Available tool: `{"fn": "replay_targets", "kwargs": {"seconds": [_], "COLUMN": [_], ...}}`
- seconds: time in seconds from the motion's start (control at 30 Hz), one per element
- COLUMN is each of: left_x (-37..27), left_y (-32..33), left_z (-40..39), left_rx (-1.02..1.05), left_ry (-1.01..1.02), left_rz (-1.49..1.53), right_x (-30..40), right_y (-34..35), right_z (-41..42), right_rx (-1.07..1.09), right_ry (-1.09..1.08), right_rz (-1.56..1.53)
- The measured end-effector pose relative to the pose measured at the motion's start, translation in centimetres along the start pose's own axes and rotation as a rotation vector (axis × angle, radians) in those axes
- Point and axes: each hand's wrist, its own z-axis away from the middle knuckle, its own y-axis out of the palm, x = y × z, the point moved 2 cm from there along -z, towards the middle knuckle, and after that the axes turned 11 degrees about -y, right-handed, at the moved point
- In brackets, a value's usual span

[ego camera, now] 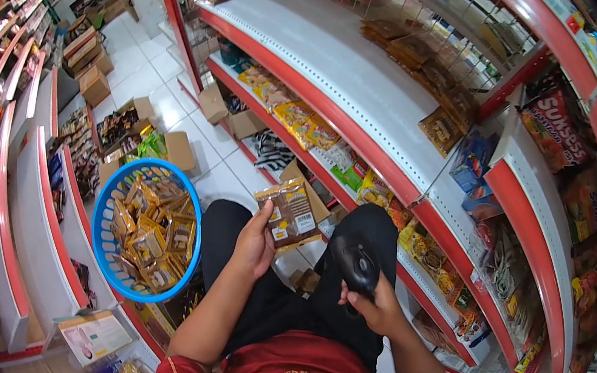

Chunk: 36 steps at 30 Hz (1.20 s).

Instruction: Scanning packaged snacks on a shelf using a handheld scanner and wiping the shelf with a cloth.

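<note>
My left hand (255, 242) grips a brown and yellow plastic packet (289, 214) by its left edge, its printed side with a barcode facing up. In my right hand (374, 306) is a black handheld barcode scanner (356, 263), held by its handle just right of the packet and below it in view. A blue plastic basket (196, 224) filled with similar brown packets (155, 246) stands left of my left hand. More such packets (441, 129) lie in a row along the back of the white shelf (338, 60) at the right.
Red-edged shelves (60, 220) line the left side. Shelves on the right hold snack packets (305, 122) and larger bags (557, 130). Open cardboard boxes (179, 150) stand on the white tiled floor (212, 184) beyond the basket, with stacked boxes (93, 85) farther back.
</note>
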Motion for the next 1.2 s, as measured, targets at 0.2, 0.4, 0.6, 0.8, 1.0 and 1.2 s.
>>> {"fn": "replay_targets", "kwargs": {"seconds": [0.2, 0.4, 0.6, 0.8, 1.0, 1.2], "left_x": [-0.2, 0.5, 1.0, 0.6, 2.6, 4.2], "left_y": [1.2, 2.1, 2.9, 4.5, 6.3, 10.9], "left_z": [1.0, 1.4, 1.4, 1.9, 1.7, -0.1], "left_rx": [-0.07, -0.066, -0.037, 0.231, 0.44, 0.598], "left_ry": [0.043, 0.081, 0.086, -0.054, -0.154, 0.118], "left_rz": [-0.17, -0.329, -0.38, -0.08, 0.093, -0.28], "right_x": [-2.2, -3.4, -3.4, -3.3, 1.2, 0.3], "right_y": [0.7, 0.4, 0.5, -1.1, -0.9, -1.8], "right_z": [-1.3, -1.4, -1.7, -0.9, -2.4, -2.0], "right_rx": [-0.007, 0.021, 0.011, -0.104, 0.059, -0.05], "right_ry": [-0.065, 0.061, 0.048, 0.019, -0.405, -0.328], "right_rz": [0.416, 0.289, 0.302, 0.175, 0.384, 0.139]}}
